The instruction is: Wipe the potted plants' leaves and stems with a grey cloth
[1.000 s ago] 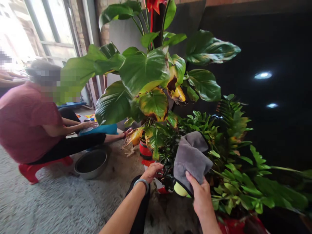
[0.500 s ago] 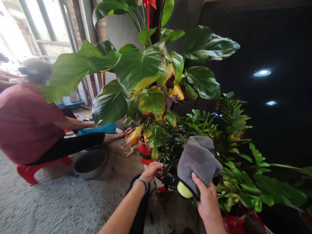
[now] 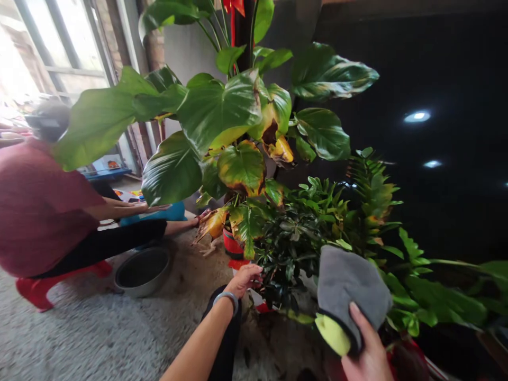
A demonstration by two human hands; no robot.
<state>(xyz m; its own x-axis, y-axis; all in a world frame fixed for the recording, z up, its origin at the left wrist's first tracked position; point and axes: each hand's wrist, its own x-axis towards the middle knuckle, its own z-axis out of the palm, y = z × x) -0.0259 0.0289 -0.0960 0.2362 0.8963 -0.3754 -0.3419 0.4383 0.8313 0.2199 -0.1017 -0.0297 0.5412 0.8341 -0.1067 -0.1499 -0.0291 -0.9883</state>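
My right hand (image 3: 371, 344) grips a folded cloth (image 3: 351, 291), grey plush with a dark edging and a yellow-green underside. It is at the lower right, in front of the green potted plants. My left hand (image 3: 244, 281), with a pale bangle at the wrist, is loosely bent, holding nothing I can see. Its fingertips are at the edge of a small dark-leaved plant (image 3: 288, 248), and whether they touch it I cannot tell. Above stands a tall plant with broad leaves (image 3: 222, 108), several of them yellowed and brown at the edges.
On the left a person in a dusty-red shirt (image 3: 43, 201) sits on a low red stool (image 3: 35, 293), hands over a blue thing (image 3: 172, 212). A grey basin (image 3: 143, 272) stands on the rough floor. A red pot (image 3: 232, 243) holds the tall plant; a dark glossy wall is behind.
My right hand has moved right and down with the cloth, away from the dark-leaved plant, and more of the yellow-green side shows. My left hand has stayed nearly in place. The view has shifted slightly.
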